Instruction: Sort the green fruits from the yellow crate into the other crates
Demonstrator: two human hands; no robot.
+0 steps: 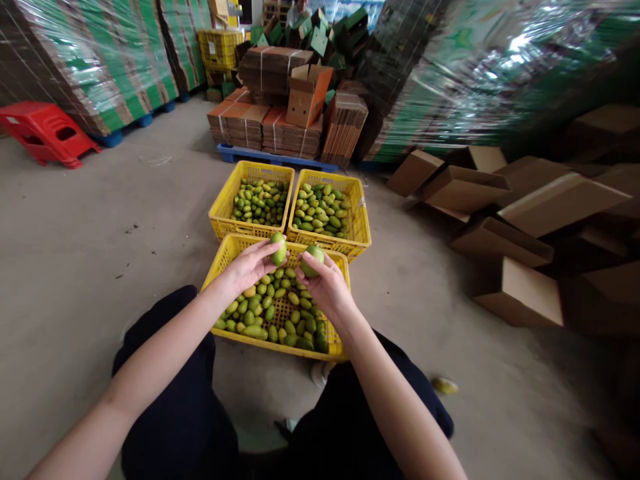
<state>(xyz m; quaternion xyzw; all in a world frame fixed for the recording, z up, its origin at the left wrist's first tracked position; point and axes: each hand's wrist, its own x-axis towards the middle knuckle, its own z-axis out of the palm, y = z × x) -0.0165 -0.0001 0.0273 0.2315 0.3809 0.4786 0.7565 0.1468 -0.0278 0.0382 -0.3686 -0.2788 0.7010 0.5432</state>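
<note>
My left hand (250, 268) is closed around a green mango (279, 249), its thumb and fingers on the sides of the fruit. Close beside it, my right hand (327, 283) grips another green mango (313, 260). Both fruits are held above the near yellow crate (211, 272), a little apart from each other. Inside that crate lie several green and yellowish mangoes (255, 303), with part of the slotted floor showing between them. Behind stand two more yellow crates, the left one (220, 212) and the right one (364, 223), each with many green mangoes.
Flattened cartons (243, 123) are stacked on a blue pallet (280, 159) beyond the crates. Open cardboard boxes (525, 293) lie heaped at right. A red stool (47, 130) stands far left. One mango (445, 385) lies on the floor at right. Wrapped pallet loads (110, 60) line the back.
</note>
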